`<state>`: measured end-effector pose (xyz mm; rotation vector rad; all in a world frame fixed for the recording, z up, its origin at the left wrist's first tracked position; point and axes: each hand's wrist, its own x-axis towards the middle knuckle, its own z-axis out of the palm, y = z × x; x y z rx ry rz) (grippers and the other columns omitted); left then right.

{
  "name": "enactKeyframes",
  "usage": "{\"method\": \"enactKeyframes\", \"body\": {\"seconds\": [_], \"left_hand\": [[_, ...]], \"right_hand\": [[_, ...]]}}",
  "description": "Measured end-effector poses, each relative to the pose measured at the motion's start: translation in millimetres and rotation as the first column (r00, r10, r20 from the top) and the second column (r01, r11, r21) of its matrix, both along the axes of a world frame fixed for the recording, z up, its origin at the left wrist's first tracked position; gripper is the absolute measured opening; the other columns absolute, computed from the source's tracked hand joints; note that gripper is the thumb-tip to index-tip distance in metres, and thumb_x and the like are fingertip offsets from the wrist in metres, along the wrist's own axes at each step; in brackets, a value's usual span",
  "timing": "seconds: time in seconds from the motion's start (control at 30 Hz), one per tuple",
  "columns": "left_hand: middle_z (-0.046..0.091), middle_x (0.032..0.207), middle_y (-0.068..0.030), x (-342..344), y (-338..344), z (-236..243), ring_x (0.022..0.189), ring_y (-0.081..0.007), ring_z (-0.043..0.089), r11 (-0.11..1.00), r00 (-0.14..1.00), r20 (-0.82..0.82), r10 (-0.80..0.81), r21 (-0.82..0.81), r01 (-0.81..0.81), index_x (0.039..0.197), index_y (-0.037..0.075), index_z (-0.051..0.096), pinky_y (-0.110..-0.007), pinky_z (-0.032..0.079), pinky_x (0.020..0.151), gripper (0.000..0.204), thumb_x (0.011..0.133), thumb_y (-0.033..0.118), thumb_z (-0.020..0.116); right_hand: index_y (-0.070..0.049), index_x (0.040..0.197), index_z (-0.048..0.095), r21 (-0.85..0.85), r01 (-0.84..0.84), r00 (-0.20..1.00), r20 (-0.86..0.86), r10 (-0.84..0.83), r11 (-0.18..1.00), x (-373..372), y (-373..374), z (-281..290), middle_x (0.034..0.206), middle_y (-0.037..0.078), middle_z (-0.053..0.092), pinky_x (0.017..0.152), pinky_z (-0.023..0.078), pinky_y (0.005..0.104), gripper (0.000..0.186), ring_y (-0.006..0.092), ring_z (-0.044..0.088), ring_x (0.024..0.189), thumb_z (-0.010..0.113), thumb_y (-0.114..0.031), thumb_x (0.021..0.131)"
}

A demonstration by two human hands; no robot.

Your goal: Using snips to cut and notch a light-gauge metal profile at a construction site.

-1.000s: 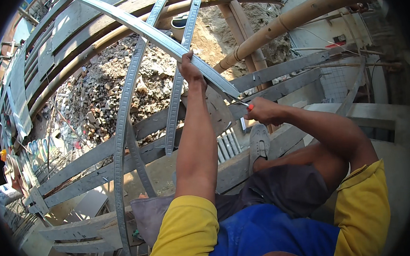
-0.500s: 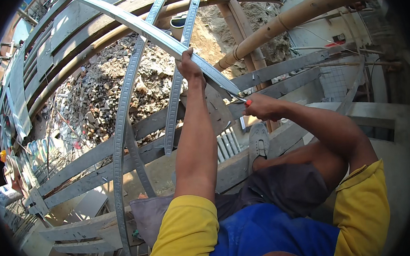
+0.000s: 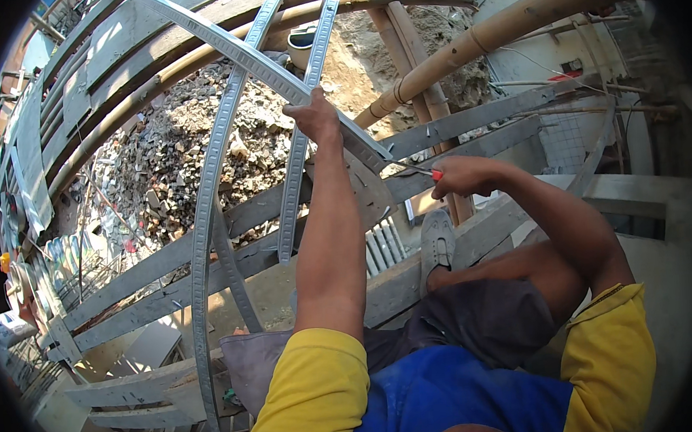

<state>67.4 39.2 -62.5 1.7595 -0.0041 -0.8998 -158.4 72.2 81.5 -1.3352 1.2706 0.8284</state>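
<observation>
While the two hands are apart, each is closed on something of its own: the left hand (image 3: 316,121) grips a long metal strip (image 3: 251,59) near its lower end, and the right hand (image 3: 466,175) is wrapped around a red-handled tool (image 3: 437,175). The tool's thin shaft points left to the end of the strip; whether its tip touches the metal there or lies just beside it, I cannot tell. From that end the strip runs up and to the left, past the left hand, to the upper edge of the view. It crosses two more dimpled strips: a longer strip (image 3: 205,217) that curves down to the lower edge, and a shorter strip (image 3: 294,168) that ends just left of the left forearm. Below the right hand are a light shoe (image 3: 438,242) and dark shorts (image 3: 479,319), with a blue and yellow shirt (image 3: 452,392) nearer the lower edge. Grey planks (image 3: 148,282) stretch across behind the forearms. Beyond them lies a heap of rubble (image 3: 169,147), with a bucket (image 3: 300,54) near its upper right, and a thick bamboo pole (image 3: 501,31) slants across the upper right.
</observation>
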Motion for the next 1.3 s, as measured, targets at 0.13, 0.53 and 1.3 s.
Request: {"method": "enactKeyframes", "body": {"seconds": [0.13,0.53,1.3], "left_hand": [[0.051,0.121,-0.0316,-1.1,-0.9,8.3,0.111,-0.0387,0.056,0.999,0.999,-0.038,0.009,-0.031,-0.01,0.129,-0.012,0.03,-0.042,0.042,0.098,0.074,0.079,0.027,0.069],[0.051,0.114,-0.0226,-19.2,-22.9,28.6,0.104,-0.0309,0.055,0.847,0.971,-0.203,0.126,-0.487,-0.212,0.124,-0.008,0.035,-0.039,0.044,0.091,0.058,0.086,0.025,0.064],[0.052,0.079,-0.0087,26.5,-21.4,135.3,0.07,-0.0202,0.055,0.459,0.822,-0.495,-0.282,-0.822,-0.337,0.106,0.0,0.05,-0.033,0.048,0.064,0.046,0.099,0.046,0.047]], "right_hand": [[-0.001,0.088,0.051,-0.762,-0.485,0.838,-0.264,0.477,0.43,-11.2,-6.7,6.1,0.081,0.015,0.06,0.065,0.045,0.0419,0.015,0.0314,0.06,0.073,0.058,-0.011,0.08],[-0.001,0.086,0.052,-0.441,-0.039,0.987,0.124,0.104,0.897,23.2,-15.0,25.3,0.069,0.013,0.056,0.06,0.046,0.0403,0.016,0.0296,0.058,0.063,0.06,-0.008,0.074],[0.0,0.096,0.048,-0.959,-0.022,0.872,0.119,0.474,0.282,17.0,-30.7,141.1,0.091,0.02,0.055,0.078,0.044,0.0457,0.026,0.0399,0.055,0.088,0.058,-0.006,0.072]]}}
